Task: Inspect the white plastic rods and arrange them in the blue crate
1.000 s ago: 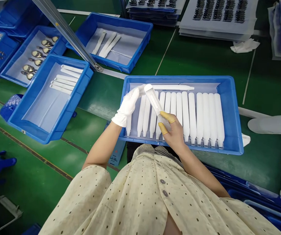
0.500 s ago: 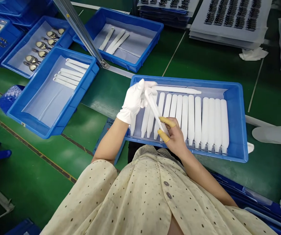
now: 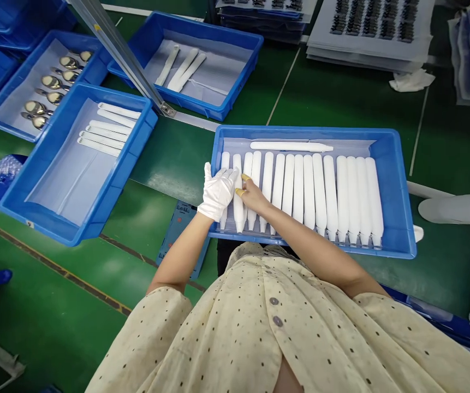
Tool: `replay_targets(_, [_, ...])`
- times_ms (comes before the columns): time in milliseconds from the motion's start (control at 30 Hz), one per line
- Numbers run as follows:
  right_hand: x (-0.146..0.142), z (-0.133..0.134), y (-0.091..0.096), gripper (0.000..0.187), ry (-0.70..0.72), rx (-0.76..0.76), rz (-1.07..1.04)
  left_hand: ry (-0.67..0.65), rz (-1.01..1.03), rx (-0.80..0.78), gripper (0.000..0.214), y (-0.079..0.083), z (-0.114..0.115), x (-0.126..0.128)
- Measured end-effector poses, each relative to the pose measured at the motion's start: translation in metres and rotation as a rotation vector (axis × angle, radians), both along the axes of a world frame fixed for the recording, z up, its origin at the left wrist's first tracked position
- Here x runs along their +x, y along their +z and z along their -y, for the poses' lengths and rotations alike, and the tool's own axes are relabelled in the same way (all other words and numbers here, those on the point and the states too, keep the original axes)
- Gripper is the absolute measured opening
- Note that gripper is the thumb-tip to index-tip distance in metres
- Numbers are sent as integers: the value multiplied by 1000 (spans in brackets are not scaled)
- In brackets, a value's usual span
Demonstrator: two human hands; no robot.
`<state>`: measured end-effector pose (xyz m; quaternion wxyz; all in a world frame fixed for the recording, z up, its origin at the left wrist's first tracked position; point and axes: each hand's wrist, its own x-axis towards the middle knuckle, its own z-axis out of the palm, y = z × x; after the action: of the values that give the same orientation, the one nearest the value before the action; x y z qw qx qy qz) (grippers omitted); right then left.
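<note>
In the head view, a long white piece (image 3: 238, 214) with a tapered near end lies in the blue tray (image 3: 392, 191). My left hand (image 3: 218, 192), in a white glove, has its fingers stretched flat and thumb apart, the fingertips over this piece. Yellow finger cots cover the thumb and forefinger of my right hand (image 3: 255, 197), which pinches the piece's right edge. To the right, several similar white pieces (image 3: 309, 188) lie side by side, tapered ends toward me. Another white piece (image 3: 290, 146) lies crosswise along the far wall. One more white piece (image 3: 225, 161) is partly hidden behind my glove.
At left stands a blue tray (image 3: 9, 199) with several slim white pieces (image 3: 107, 128); behind it, a tray of spoons (image 3: 52, 82). A metal post (image 3: 124, 60) rises beside the far blue tray (image 3: 255, 49). Sheets with dark parts (image 3: 374, 22) are stacked at the back right.
Both hands have come down and left with the white piece, from held tilted above the tray to lying in the row. My left hand's fingers have flattened out.
</note>
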<state>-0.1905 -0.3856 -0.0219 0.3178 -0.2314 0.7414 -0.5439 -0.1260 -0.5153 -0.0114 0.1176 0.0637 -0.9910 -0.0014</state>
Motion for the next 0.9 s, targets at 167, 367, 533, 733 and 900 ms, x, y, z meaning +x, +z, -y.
replay_targets(167, [6, -26, 14, 86, 289, 273, -147, 27, 36, -88, 56, -1, 1, -4])
replay_targets(367, [-61, -23, 29, 31, 70, 330, -564, 21, 10, -108, 55, 0, -6, -4])
replay_targets(533, [-123, 24, 17, 38, -97, 280, -745, 2, 50, -112, 66, 7, -11, -2])
replay_targets(733, [-126, 52, 4, 44, -140, 367, -796, 3, 89, -113, 66, 6, -8, -5])
replay_targets(900, [-121, 40, 33, 55, -166, 235, -809, -132, -79, 268, 66, 2, 1, -17])
